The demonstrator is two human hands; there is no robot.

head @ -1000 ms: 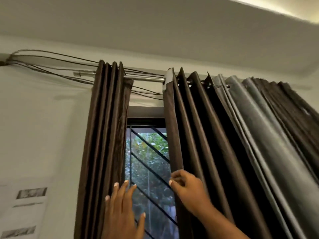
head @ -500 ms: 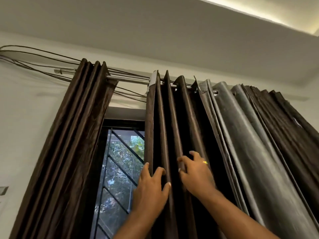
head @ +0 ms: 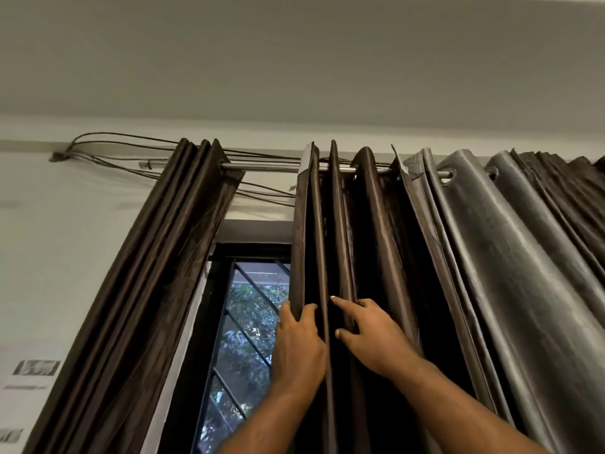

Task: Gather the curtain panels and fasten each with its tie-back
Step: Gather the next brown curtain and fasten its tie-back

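Hands (head: 299, 348) (head: 373, 335) round upright curtain folds (head: 316, 240)

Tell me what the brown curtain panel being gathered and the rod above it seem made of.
Brown panel: likely a satin-like woven fabric with a glossy finish; light streaks run along its soft folds. Rod: seemingly polished metal; it shows a bright, even shine and runs straight.
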